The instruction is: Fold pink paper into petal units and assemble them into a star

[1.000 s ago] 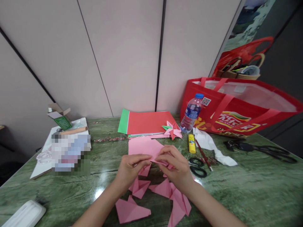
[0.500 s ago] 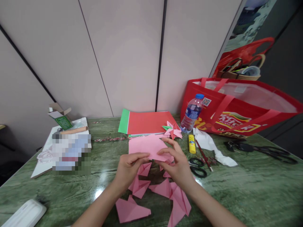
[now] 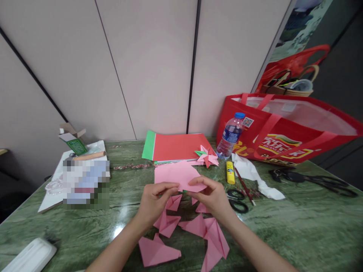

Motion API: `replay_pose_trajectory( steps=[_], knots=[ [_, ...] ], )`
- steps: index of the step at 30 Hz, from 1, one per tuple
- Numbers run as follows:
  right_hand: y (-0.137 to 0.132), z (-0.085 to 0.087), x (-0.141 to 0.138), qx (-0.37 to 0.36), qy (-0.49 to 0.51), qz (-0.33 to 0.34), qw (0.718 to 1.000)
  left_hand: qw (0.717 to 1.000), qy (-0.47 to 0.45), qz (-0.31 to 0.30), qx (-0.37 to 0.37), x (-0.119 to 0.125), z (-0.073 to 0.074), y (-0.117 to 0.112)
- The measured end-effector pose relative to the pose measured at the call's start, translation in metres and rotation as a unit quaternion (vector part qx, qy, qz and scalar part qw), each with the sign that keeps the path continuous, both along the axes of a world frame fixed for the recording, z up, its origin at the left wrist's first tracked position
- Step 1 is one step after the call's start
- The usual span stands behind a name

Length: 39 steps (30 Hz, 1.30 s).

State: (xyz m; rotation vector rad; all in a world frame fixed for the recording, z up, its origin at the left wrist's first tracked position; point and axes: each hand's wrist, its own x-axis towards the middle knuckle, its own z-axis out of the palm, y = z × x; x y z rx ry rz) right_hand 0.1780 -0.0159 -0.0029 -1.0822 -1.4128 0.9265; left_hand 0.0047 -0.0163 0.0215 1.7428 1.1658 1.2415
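A pink sheet of paper (image 3: 177,176) is held up over the table, its near edge pinched between both hands. My left hand (image 3: 157,198) has thumb and fingers closed on its left part. At its right side my right hand (image 3: 212,195) grips it the same way, fingers curled on top and thumb below. Beneath and in front of the hands lie several folded pink paper pieces (image 3: 159,251), partly covered by the hands. Beyond the sheet, a folded paper star (image 3: 207,156) in pink, green and red rests on a stack of coloured paper (image 3: 178,147).
Right of the hands are black-handled scissors (image 3: 238,206), a yellow glue stick (image 3: 230,172), a pencil (image 3: 246,188), crumpled white tissue (image 3: 256,175) and a water bottle (image 3: 231,136). A red shopping bag (image 3: 255,132) stands behind. At left sits a white board (image 3: 47,202) with items on it.
The fingers of my right hand have come down and closed together on the sheet; before, they were raised and spread. My left hand stays in place.
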Motion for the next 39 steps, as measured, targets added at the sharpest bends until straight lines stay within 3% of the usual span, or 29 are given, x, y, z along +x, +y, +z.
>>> replay_pose_trajectory(
  steps=[9, 24, 39],
  knots=[
    [-0.0016, 0.0012, 0.0004, -0.084, 0.054, 0.028, 0.995, 0.998, -0.038, -0.011, -0.054, -0.0018, -0.0032, 0.0013],
    [-0.0027, 0.0034, -0.0023, -0.063, 0.041, 0.021, 0.997, 0.961, -0.21, -0.031, -0.176, 0.006, -0.0027, -0.0007],
    [-0.0016, -0.0004, -0.003, -0.087, 0.06, 0.021, 0.994, 0.944, -0.231, -0.047, -0.23, 0.0044, -0.0031, 0.0027]
  ],
)
